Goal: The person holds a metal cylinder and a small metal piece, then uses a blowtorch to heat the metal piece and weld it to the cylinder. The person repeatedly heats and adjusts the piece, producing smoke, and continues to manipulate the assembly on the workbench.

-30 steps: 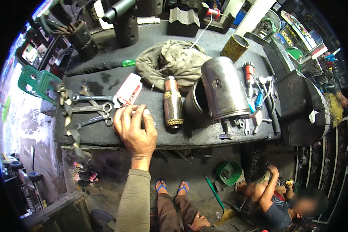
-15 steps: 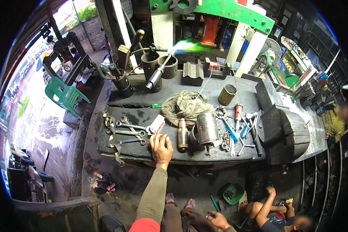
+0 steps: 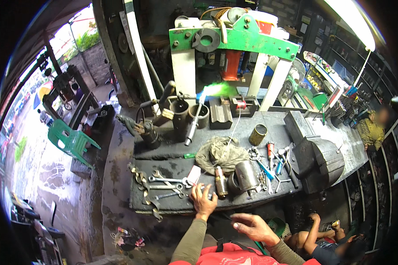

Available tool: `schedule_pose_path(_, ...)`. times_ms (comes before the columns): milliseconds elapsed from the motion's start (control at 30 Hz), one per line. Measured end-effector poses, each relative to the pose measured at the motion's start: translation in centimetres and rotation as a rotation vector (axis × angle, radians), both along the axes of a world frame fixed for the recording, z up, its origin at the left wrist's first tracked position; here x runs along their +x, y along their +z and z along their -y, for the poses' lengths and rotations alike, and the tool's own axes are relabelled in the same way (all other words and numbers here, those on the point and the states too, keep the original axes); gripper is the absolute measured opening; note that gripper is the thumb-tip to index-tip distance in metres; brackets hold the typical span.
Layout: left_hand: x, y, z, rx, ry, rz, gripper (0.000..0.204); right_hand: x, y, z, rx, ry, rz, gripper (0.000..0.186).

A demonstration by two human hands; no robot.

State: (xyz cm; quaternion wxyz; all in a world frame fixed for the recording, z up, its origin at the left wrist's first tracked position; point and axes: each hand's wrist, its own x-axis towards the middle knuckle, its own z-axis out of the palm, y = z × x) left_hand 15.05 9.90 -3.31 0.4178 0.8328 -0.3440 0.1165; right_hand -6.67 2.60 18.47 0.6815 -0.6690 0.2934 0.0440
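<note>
My left hand [image 3: 203, 201] rests at the bench's near edge with fingers spread, just below a white-and-red box [image 3: 194, 173] and beside a copper-topped motor armature [image 3: 221, 183]; whether its fingertips touch something small I cannot tell. My right hand [image 3: 256, 229] is raised in front of the bench's edge, empty, fingers extended and loosely curved. Wrenches [image 3: 166, 185] lie left of the box. A steel piston [image 3: 247, 176] stands right of the armature. Behind these are a bunched rag [image 3: 219, 154], a rusty can [image 3: 258, 134] and assorted hand tools [image 3: 278, 165].
Cylinders holding rods [image 3: 180, 121], a black V-block [image 3: 221, 115] and a green-and-white press [image 3: 234, 39] stand at the back. A black vise-like block [image 3: 318, 163] occupies the right. Green chairs [image 3: 68, 137] stand left. One person [image 3: 323, 247] sits low at right; another [image 3: 370, 130] is farther back.
The view has tilted up, showing more of the press. My right hand has risen from near my leg toward the bench; my left hand remains by the box.
</note>
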Motion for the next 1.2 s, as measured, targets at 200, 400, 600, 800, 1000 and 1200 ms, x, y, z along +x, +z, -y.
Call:
schedule_pose_path(200,2.0,10.6,-4.9,-0.102,-0.275,-0.104,0.057,13.1,3.0,3.6,-0.182,-0.373,0.418,0.044)
schedule_pose_path(400,15.2,29.2,-7.7,-0.452,-0.230,0.192,0.027,24.9,0.0,7.0,0.119,-0.560,0.379,0.052)
schedule_pose_path(600,32.1,41.3,-2.6,-0.379,-0.131,0.258,0.019,33.7,-2.1,8.6,0.263,-0.575,0.277,0.081)
schedule_pose_path(800,41.7,40.1,4.2,0.170,-0.148,0.009,0.028,37.6,-2.0,8.4,0.504,-0.564,0.398,0.044)
schedule_pose_path(1000,45.4,37.7,8.2,0.560,-0.118,-0.074,0.033,38.9,-1.2,7.5,0.418,-0.690,0.359,0.027)
schedule_pose_path(1200,48.4,35.6,8.8,0.743,-0.183,-0.074,0.040,38.3,-0.6,8.1,0.417,-0.647,0.383,0.027)
